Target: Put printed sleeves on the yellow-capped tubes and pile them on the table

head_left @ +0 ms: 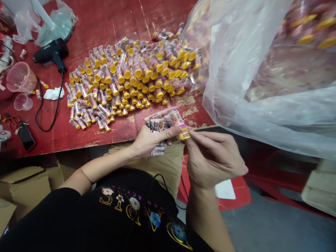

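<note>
My left hand (148,140) is closed around a small stack of flat printed sleeves (159,126), which stick out above and below the fingers. Its thumb reaches across to a small tube (176,120) with a printed wrap and a yellow end. The fingertips of my right hand (214,157) pinch that tube at the yellow end, just in front of the table edge. Whether the wrap sits fully around the tube I cannot tell. Beyond both hands lies a large heap of similar yellow-capped tubes (131,77) on the red table (105,17).
A big clear plastic bag (236,63) with more tubes covers the table's right side. At the left are a black heat gun (54,52) with its cord, a pink basket (21,77), a clear cup (23,102) and a phone (25,136). Cardboard boxes (28,185) stand below.
</note>
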Demonstrator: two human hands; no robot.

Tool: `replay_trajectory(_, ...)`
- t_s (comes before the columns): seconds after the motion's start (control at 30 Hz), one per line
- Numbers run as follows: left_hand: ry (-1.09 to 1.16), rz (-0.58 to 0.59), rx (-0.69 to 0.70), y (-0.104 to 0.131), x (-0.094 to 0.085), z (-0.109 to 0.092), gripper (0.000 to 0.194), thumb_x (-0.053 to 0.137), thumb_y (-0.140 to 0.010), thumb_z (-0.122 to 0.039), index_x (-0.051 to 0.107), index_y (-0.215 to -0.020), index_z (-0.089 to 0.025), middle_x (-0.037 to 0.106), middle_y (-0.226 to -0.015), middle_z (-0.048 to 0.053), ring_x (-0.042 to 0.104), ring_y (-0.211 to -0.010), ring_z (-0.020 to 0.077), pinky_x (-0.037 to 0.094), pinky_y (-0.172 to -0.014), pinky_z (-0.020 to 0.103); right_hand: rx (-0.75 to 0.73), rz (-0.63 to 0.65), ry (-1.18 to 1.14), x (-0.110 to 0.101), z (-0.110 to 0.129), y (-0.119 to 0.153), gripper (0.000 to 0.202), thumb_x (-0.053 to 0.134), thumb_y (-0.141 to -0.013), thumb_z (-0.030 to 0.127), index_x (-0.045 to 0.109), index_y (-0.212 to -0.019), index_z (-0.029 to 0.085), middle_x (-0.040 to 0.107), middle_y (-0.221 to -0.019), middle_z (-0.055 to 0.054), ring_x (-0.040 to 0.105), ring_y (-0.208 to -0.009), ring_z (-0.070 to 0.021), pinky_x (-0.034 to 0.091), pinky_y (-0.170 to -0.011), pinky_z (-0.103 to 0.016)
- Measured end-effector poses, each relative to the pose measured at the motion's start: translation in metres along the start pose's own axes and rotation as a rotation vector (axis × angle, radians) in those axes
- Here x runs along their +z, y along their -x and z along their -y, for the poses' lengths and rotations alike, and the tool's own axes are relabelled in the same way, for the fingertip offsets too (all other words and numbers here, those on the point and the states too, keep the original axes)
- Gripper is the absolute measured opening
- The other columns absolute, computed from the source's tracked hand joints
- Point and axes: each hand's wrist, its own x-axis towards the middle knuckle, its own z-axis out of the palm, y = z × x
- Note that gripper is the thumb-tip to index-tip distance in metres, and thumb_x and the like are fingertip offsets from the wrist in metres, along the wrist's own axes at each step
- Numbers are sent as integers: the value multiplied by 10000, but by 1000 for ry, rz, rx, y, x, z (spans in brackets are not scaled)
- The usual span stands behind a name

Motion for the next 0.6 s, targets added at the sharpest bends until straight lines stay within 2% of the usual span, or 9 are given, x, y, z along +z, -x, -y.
replay_trajectory(0.17, 48, 24, 4, -18, -3, 4, 802, 1039, -542, -174, 736, -1280, -254, 785, -999, 27, 698, -745, 145, 508, -575, 202, 22, -16, -10, 7, -7, -11, 166, 852, -870, 266, 862, -1021, 334, 765, -920, -31, 727, -822, -219, 640, -786, -438)
replay_trajectory(0.27, 86, -35, 36, -37, -4, 6, 686, 1006, -655, -262, 720, -1279, -237, 798, -1068, 54, 744, -828, 163, 536, -611, 202, 75, -23, -69, 29, -25, -38, 116, 842, -881, 310, 857, -995, 295, 725, -891, -29, 691, -775, -186, 617, -738, -391)
replay_trajectory(0.33, 161, -90, -7, -48, -3, 4, 563, 928, -785, -274, 696, -1295, -215, 803, -1104, 87, 779, -905, 186, 566, -672, 217, 95, -68, -107, 53, -40, -65, 128, 826, -887, 337, 851, -992, 268, 697, -905, -36, 682, -792, -186, 612, -740, -381)
replay_trajectory(0.4, 221, -120, -65, -54, -2, 1, 480, 829, -880, -189, 662, -1330, -190, 809, -1123, 118, 801, -967, 206, 597, -764, 250, 75, -107, -134, 79, -58, -97, 137, 797, -902, 341, 836, -989, 242, 680, -929, -44, 687, -834, -192, 615, -764, -376)
replay_trajectory(0.47, 226, -156, -89, -55, -3, -4, 441, 729, -928, -84, 636, -1351, -167, 815, -1122, 132, 809, -997, 207, 613, -839, 275, 42, -60, -135, 95, -79, -135, 160, 776, -911, 324, 815, -1030, 225, 687, -986, -51, 698, -870, -187, 615, -762, -356)
replay_trajectory(0.53, 188, -211, -91, -55, -7, -9, 361, 657, -966, -53, 645, -1316, -144, 822, -1081, 131, 813, -976, 193, 621, -845, 269, 13, 2, -74, 92, -108, -177, 204, 738, -939, 300, 788, -1118, 215, 705, -1095, -72, 712, -961, -189, 614, -776, -334)
replay_trajectory(0.6, 119, -270, -93, -55, -15, -14, 234, 662, -990, -106, 684, -1221, -135, 823, -1010, 114, 812, -887, 173, 624, -757, 233, 21, -23, 73, 69, -144, -222, 203, 672, -984, 264, 763, -1152, 194, 710, -1188, -100, 697, -1115, -201, 604, -893, -340)
